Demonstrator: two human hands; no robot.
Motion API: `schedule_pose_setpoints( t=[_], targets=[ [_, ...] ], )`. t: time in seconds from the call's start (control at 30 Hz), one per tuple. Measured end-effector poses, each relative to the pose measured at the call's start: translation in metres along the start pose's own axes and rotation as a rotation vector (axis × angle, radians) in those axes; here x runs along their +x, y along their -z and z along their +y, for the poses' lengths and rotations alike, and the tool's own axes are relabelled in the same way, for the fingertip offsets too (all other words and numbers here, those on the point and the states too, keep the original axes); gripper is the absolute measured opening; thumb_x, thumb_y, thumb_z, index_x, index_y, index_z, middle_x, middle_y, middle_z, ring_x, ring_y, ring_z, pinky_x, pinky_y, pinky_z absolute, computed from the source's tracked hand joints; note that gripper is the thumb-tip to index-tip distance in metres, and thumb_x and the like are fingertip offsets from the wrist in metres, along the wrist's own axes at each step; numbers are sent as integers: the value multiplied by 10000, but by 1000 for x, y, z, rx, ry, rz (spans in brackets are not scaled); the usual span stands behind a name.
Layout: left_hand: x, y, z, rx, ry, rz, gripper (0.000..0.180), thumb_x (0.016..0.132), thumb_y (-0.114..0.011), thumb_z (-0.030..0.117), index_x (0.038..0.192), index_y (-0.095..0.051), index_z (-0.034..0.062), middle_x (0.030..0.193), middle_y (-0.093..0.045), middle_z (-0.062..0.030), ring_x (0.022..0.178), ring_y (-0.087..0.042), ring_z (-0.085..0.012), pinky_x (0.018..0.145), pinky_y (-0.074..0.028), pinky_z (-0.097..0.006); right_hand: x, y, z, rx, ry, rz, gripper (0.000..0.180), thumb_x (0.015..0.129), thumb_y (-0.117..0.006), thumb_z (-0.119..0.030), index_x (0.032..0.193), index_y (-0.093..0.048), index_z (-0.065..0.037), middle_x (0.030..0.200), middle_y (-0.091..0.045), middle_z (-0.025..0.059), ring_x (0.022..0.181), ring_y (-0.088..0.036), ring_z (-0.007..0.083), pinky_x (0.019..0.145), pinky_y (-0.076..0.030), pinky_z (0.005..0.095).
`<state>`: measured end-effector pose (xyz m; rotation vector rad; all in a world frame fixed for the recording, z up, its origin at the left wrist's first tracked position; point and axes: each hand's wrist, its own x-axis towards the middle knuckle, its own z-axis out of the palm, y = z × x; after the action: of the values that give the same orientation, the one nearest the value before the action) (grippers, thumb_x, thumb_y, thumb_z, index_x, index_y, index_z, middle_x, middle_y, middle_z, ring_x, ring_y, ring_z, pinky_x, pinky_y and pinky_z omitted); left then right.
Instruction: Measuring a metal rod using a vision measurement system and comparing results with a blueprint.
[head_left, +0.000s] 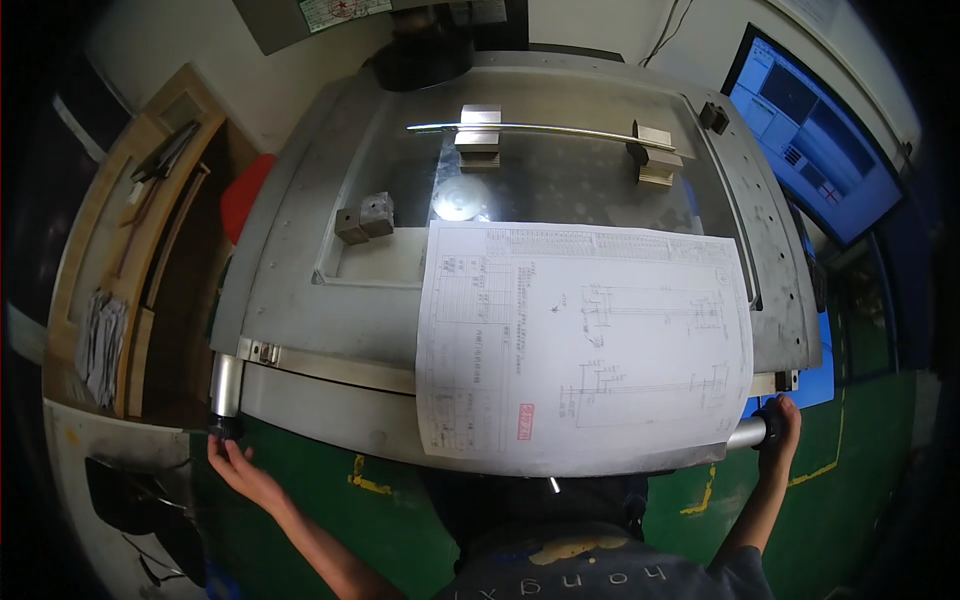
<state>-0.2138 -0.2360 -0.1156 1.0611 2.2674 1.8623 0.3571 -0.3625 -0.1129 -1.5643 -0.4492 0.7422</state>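
both hands turn black knobs at the grey metal surface's (300,300) front corners: left hand (235,462) seemingly fingertip-pinching the left black knob (222,428), right hand (780,425) wrapped around the right black knob (765,432); fine stage adjustment under the white paper drawing (585,345) likely calls for small, slow turns.

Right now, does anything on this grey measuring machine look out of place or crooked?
Yes. The large white technical drawing sheet lies slightly askew on the grey metal machine table; its lower edge droops over the front. It also covers part of the glass stage, where the thin silver metal rod rests on blocks.

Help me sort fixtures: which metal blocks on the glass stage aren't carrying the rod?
The small grey block pair at the stage's left edge; the two pale stepped blocks farther back support the long rod.
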Motion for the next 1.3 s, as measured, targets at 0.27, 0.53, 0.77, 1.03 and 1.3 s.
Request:
schedule_pose_setpoints(
  t=[0.27,0.53,0.77,1.03,1.3],
  targets=[
    [5,-17,4,-46,-28,3,392,818,-408,256,1136,-379,27,1140,-384,-102,958,-418,-201,712,-377,-304,-5,6,13,30,184,14,318,722,-417,-356,581,-354,-78,521,-362,17,432,-368,106,349,-282,229],
    [18,-5,-7,-15,-256,-79,385,811,-457,254,1099,-398,6,1053,-418,-165,844,-475,-244,595,-449,-312,-8,21,36,4,145,-78,296,655,-434,-296,618,-523,-16,555,-466,29,480,-434,108,430,-344,210],
    [8,-8,1,-78,-331,-75,406,819,-445,271,1143,-370,37,1098,-392,-144,882,-455,-218,628,-438,-292,-4,17,45,-29,117,-122,241,754,-409,-177,702,-575,-10,593,-510,-11,529,-437,45,467,-333,181],
    [14,-1,-2,-132,-613,-152,429,784,-514,257,1131,-387,39,1041,-447,-127,870,-452,-222,723,-371,-331,14,8,46,42,88,-100,270,790,-473,-250,605,-528,-61,525,-453,-48,466,-392,21,427,-295,173],
    [9,9,19,-53,-578,-87,289,800,-480,219,1034,-472,51,1005,-487,-119,874,-467,-222,750,-376,-337,10,11,41,80,101,-89,292,791,-486,-263,559,-484,-85,499,-397,-73,442,-344,11,400,-255,178]
  ],
)
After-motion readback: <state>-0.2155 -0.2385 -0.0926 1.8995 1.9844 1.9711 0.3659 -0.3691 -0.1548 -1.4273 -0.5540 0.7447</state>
